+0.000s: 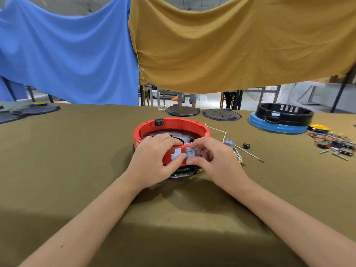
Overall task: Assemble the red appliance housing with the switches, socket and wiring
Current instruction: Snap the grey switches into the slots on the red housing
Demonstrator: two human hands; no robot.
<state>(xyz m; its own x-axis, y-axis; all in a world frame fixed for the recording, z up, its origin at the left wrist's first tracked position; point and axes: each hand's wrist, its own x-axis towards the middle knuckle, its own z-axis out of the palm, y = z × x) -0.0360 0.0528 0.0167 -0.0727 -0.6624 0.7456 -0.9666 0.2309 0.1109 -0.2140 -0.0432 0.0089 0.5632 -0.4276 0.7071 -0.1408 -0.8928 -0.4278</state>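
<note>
Olive cloth is covering the counter point(77, 170), with blue and mustard sheets hanging behind. At centre, the left hand point(154, 162) is gripping the red housing point(173, 122) rim while the right hand point(213, 160) is pinching a grey switch point(190, 154) against its near wall; loose wires point(331, 141) are lying far right.
</note>
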